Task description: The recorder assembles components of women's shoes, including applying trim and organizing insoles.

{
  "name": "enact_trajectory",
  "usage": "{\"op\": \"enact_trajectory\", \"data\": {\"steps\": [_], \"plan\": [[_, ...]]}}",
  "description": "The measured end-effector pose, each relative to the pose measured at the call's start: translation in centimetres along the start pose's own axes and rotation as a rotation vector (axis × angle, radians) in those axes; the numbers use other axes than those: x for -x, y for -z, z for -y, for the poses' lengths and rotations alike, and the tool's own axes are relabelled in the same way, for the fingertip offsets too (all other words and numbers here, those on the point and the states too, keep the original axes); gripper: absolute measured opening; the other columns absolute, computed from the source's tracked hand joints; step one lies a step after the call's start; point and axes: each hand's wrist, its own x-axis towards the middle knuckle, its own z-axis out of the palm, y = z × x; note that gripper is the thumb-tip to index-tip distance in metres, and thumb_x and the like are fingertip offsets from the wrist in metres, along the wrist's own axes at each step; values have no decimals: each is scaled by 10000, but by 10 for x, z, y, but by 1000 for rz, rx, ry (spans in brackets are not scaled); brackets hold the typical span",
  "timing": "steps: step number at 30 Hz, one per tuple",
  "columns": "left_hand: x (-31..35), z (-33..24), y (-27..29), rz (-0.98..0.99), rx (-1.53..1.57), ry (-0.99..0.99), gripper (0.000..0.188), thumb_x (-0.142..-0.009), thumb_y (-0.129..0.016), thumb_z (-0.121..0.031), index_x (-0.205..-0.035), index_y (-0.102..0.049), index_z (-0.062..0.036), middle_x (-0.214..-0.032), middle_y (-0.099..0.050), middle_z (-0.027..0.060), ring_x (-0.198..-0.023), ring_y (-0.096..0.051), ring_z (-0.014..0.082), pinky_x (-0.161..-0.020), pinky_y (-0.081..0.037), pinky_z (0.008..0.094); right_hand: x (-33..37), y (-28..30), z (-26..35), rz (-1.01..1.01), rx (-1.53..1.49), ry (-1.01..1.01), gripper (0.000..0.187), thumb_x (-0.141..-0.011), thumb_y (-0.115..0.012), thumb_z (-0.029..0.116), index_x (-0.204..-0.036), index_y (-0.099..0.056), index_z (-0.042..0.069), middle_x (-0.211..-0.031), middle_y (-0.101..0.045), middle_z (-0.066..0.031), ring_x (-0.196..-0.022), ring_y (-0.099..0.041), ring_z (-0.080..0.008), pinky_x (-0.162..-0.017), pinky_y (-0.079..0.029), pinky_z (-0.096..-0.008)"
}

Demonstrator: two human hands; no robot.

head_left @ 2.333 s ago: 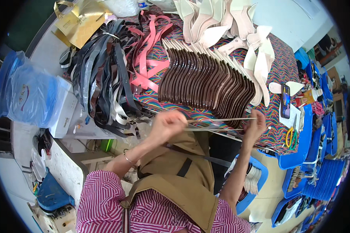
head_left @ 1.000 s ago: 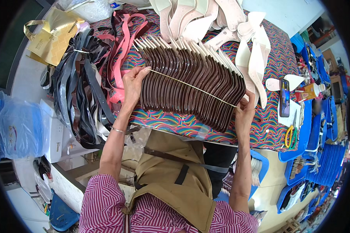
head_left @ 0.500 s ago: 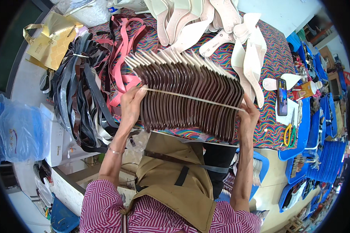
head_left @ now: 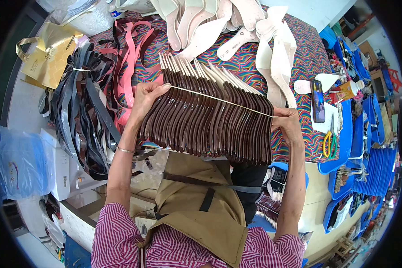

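A long row of shoe insoles [head_left: 205, 120], dark glossy brown with whitish ends pointing away from me, stands packed side by side over the table's near edge. Across its top runs a thin cream band [head_left: 219, 99], drawn taut. My left hand [head_left: 146, 96] is closed at the left end, pinching the band between thumb and fingers. At the right end my right hand [head_left: 288, 123] is closed on the band's other end, fingers bent against the last insole. The underside of the row is hidden.
Bare white insoles [head_left: 277, 58] lie in piles at the back of the patterned table. Black strips [head_left: 82, 107] and pink strips [head_left: 128, 67] lie left. A phone [head_left: 317, 100], scissors [head_left: 329, 143] and a bottle [head_left: 346, 89] lie right. Blue trays [head_left: 375, 174] stand beyond.
The row has tipped and come slightly toward me, its left side lower. The band now looks thinner and tauter. Both hands have shifted, the left one up and the right one slightly outward.
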Motion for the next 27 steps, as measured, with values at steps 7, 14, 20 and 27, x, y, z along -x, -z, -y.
{"op": "enact_trajectory", "data": {"steps": [7,14,20,27], "plan": [[17,1,-15,-223,0,-34,204,-801,-769,-142,-728,-600,-52,-631,-532,-66,-583,-468,28,-571,-358,198,1,3,5,81,-88,-109,456,-785,-671,-4,-1234,-614,-56,-1038,-708,-182,-810,-721,-214,-687,-601,-318],[20,-7,3,-110,-518,-431,255,-790,-763,-157,-922,-653,30,-1090,-638,99,-988,-592,155,-897,-440,292,35,-43,-2,-194,-377,-74,632,-892,-610,167,-1421,-372,-83,-1095,-678,-160,-894,-700,-208,-733,-568,-277],[27,-12,-1,52,-533,14,553,-839,-756,-287,-1195,-570,93,-1130,-631,133,-1035,-589,216,-935,-443,328,28,-80,-4,-249,-111,-1,820,-726,-821,137,-1413,-392,8,-1252,-582,-137,-1099,-589,-205,-970,-467,-345],[36,1,-2,24,-431,-147,435,-836,-721,-107,-1209,-594,78,-1271,-581,130,-1148,-537,216,-1041,-366,331,37,-87,-27,-308,-199,315,1119,-664,-880,144,-1536,-187,34,-1495,-353,-145,-1376,-345,-237,-1147,-267,-349]]}}
